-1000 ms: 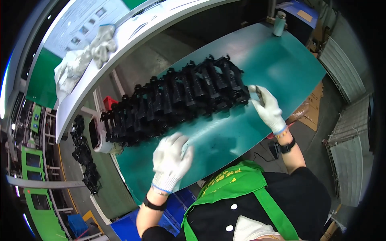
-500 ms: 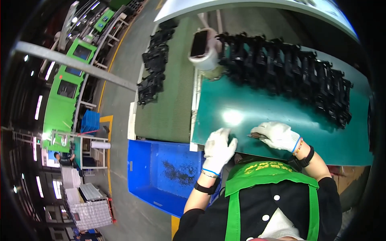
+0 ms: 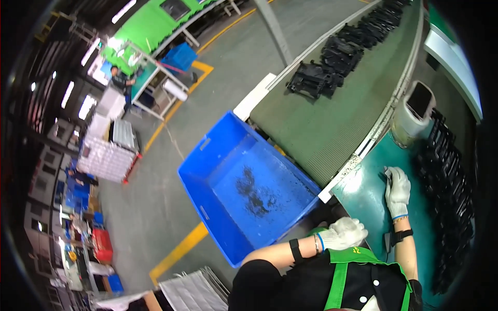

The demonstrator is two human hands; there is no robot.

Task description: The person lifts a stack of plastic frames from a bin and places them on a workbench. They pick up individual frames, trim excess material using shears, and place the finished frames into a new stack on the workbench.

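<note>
My left hand (image 3: 344, 233), in a white knitted glove, is curled closed by the near edge of the green tabletop (image 3: 363, 199), in front of the apron. What its fingers hold, if anything, is hidden. Over the tabletop, my right hand (image 3: 398, 189), gloved likewise, has its fingers bent round a small thin dark object whose kind I cannot make out. To the right of that hand, black plastic parts (image 3: 447, 186) stand packed in a long row. Beyond it is a whitish tub (image 3: 410, 122) with a dark-screened phone (image 3: 419, 100) on top.
Left of the table, a blue bin (image 3: 218, 179) has dark scraps on its bottom. A green conveyor belt (image 3: 332, 122) carries more black parts (image 3: 316, 79). A metal post (image 3: 274, 31) stands beyond it. Far left, another person (image 3: 120, 79) is at a bench near a wire-sided cart (image 3: 106, 155).
The view has swung left, bringing the bin and conveyor toward the middle. My left hand has drawn in toward the apron and curled closed; my right hand now points away from me.
</note>
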